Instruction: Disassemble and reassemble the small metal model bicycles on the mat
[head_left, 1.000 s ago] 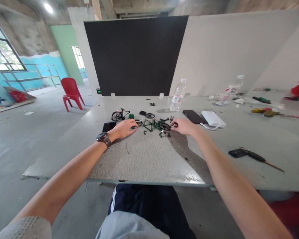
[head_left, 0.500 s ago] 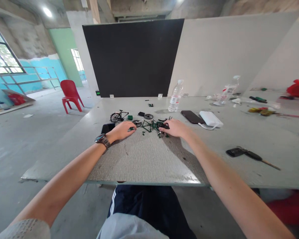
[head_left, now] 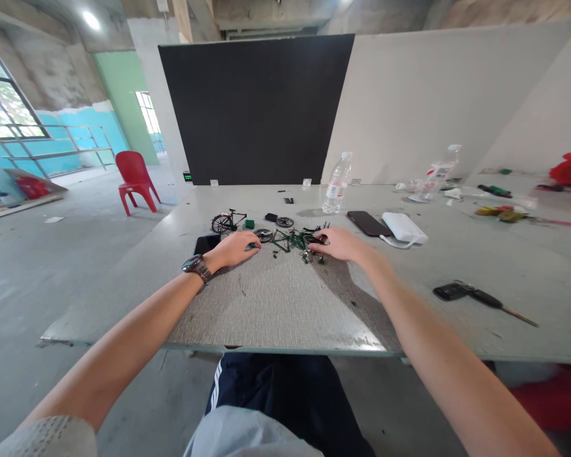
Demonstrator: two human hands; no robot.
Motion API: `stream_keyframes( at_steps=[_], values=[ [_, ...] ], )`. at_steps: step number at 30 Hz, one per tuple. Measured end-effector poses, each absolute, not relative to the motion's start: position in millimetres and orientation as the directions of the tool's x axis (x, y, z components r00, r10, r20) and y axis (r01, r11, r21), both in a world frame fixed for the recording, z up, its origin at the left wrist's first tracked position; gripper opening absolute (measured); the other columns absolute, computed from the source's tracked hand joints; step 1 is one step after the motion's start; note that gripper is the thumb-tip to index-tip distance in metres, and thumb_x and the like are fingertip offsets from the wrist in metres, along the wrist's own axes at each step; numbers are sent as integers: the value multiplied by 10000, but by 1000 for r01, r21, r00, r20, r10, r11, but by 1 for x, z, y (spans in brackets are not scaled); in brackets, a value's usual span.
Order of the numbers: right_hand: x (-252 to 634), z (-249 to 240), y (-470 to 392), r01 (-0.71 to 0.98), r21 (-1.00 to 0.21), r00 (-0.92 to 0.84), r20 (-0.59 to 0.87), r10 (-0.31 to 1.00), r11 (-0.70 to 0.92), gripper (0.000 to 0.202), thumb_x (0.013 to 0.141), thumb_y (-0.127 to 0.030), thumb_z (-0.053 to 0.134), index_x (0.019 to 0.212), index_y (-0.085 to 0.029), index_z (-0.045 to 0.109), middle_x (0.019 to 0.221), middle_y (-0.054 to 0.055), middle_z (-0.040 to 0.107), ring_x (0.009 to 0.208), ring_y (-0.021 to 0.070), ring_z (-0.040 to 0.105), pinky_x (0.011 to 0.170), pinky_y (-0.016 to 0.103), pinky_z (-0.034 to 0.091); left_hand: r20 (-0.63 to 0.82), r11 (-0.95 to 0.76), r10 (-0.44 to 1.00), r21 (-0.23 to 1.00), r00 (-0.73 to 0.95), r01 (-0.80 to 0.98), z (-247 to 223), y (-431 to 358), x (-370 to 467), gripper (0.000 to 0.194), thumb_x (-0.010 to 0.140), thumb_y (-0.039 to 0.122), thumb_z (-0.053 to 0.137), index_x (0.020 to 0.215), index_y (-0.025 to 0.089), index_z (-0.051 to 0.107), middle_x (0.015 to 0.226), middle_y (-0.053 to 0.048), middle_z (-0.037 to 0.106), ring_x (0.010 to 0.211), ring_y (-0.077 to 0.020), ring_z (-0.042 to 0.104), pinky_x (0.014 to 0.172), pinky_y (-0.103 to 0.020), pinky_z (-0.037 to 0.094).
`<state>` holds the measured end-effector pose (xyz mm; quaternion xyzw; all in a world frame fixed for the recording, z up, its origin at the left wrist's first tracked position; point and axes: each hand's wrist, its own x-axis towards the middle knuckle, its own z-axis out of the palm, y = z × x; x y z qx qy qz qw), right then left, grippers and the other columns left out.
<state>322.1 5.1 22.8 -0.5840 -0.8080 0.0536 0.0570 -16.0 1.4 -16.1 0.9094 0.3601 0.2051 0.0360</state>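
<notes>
My left hand (head_left: 238, 248) rests on the table, its fingers curled around a small green piece (head_left: 251, 245). Beyond it stand a small black model bicycle (head_left: 225, 222) and a green block (head_left: 249, 224). My right hand (head_left: 337, 244) is at the right side of a pile of small green and black bicycle parts (head_left: 292, 239), thumb and fingers around a small black wheel (head_left: 313, 239). A loose wheel (head_left: 264, 235) lies between the hands, and another wheel (head_left: 284, 222) lies farther back beside a black piece (head_left: 271, 217).
A water bottle (head_left: 337, 183) stands behind my right hand. To the right lie a dark phone (head_left: 367, 223), a white power bank (head_left: 404, 228), a car key (head_left: 451, 291) and a screwdriver (head_left: 486, 298). A black phone (head_left: 206, 244) lies behind my left wrist.
My right hand has shifted very slightly at the wheel, with its fingers a little more raised. My left hand stays in place.
</notes>
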Motion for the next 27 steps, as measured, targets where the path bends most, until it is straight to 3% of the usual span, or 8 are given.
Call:
stream_keyframes(
  at_steps=[6, 11, 15, 23, 27],
  values=[
    [319, 30, 0, 955, -192, -222, 51, 974, 228, 453, 1069, -439, 339, 1188, -157, 673, 1079, 175, 754, 831, 267, 700, 679, 359, 478, 345, -737, 670, 207, 657, 643, -15, 1, -16, 243, 999, 323, 535, 1087, 206, 728, 1178, -89, 722, 1103, -237, 677, 1004, -394, 519],
    [324, 33, -2, 985, -93, -130, 132, 983, 143, 368, 1055, -326, 393, 1254, -164, 656, 1177, 198, 734, 1033, 324, 695, 767, 374, 494, 341, -740, 667, 202, 662, 641, -17, 2, -17, 245, 1003, 324, 531, 1091, 202, 723, 1179, -88, 721, 1105, -234, 675, 1009, -394, 516],
    [334, 31, 2, 995, -100, -11, 135, 991, 24, 406, 1019, -300, 466, 1365, -156, 621, 1213, 219, 727, 1088, 351, 700, 796, 395, 523, 339, -743, 663, 194, 667, 640, -17, 2, -16, 253, 1007, 329, 525, 1086, 192, 723, 1174, -94, 722, 1111, -240, 672, 1006, -402, 514],
    [354, 19, 17, 991, -130, 21, 59, 998, -13, 306, 958, -274, 553, 1170, -176, 752, 1155, 187, 763, 998, 323, 735, 786, 378, 538, 341, -745, 662, 202, 668, 635, -16, 1, -16, 255, 1004, 331, 525, 1078, 194, 727, 1172, -97, 722, 1106, -243, 672, 1002, -399, 515],
    [347, 22, 13, 997, -80, -4, 157, 988, 16, 288, 972, -312, 542, 1129, -182, 746, 1130, 178, 763, 1003, 323, 715, 741, 373, 520, 345, -746, 661, 207, 667, 633, -17, 2, -16, 250, 1004, 327, 524, 1077, 195, 723, 1167, -93, 723, 1107, -241, 670, 1007, -400, 509]
  ],
)
